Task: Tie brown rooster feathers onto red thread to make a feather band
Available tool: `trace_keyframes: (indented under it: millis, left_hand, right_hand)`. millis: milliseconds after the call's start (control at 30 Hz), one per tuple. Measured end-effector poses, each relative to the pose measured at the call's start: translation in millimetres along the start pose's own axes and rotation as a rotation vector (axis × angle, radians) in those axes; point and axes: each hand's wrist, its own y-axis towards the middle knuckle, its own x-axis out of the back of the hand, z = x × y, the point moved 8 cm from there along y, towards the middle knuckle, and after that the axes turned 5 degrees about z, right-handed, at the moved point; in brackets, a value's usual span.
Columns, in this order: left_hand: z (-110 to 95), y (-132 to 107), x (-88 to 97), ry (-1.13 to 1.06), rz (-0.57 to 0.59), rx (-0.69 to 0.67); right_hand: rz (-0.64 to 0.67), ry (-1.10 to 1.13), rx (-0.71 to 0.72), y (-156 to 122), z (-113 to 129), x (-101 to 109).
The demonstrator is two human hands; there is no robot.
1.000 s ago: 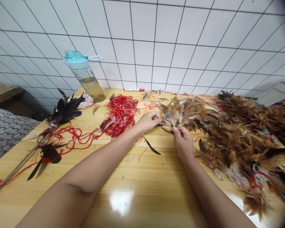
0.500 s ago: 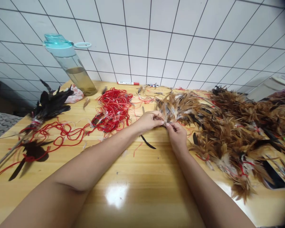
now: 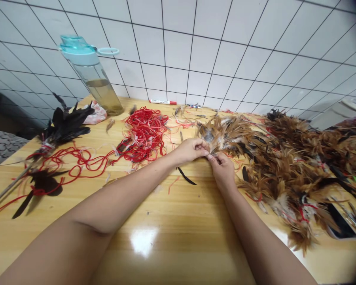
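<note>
meeting at the near edge of the brown feathers (image 3: 229, 134) on the bench (image 3: 178, 229), the left hand (image 3: 192, 151) and right hand (image 3: 222, 166) pinch narrowly, fingers apparently holding some by the base. these should handle light, soft, easily bent; grip the bases.

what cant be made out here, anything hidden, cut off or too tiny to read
All in the head view:
- What the left hand pinches beside the right hand, at the base of the brown feather fan: too small, covered by its fingers.
- Lettering on the red-capped marker: too small.
- Lower end of the stick: cut off by the left edge.
- Part of the dark phone-like slab: hidden by brown feathers.
</note>
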Motion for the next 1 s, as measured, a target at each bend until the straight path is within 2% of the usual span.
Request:
trace_keyframes:
  millis: [67,167,267,400,567,633,767,867,1000]
  left_hand:
    - [-2,1,10.5,0.037,-0.065,-0.024]
    - [-4,0,35.1,0.19,-0.241,-0.061]
    - [-2,1,47.0,0.37,-0.293,-0.086]
    - [-11,-1,43.2,0.623,-0.27,-0.184]
    - [-26,-9,35.2,0.795,-0.321,-0.292]
    - [-25,-9,26.1,0.868,-0.264,-0.308]
    - [-10,-7,6.8,1.028,-0.083,-0.267]
    - [-6,-5,6.0,1.045,-0.08,-0.276]
    - [-9,-1,16.1,0.907,-0.106,-0.288]
  right_hand:
    - [-0.016,0.073,-0.046,0,-3,1]
    - [-0.035,0.232,-0.135,0,-10,0]
    - [-0.058,0.345,-0.168,0,-12,1]
    - [-0.075,0.403,-0.167,0,-13,1]
    - [-0.082,0.399,-0.166,-1,-14,1]
    - [-0.077,0.393,-0.162,-2,-14,0]
    - [-0.079,0.375,-0.157,-2,-14,1]
    - [-0.084,0.356,-0.149,-1,-15,2]
    - [-0.09,0.331,-0.137,-1,-14,3]
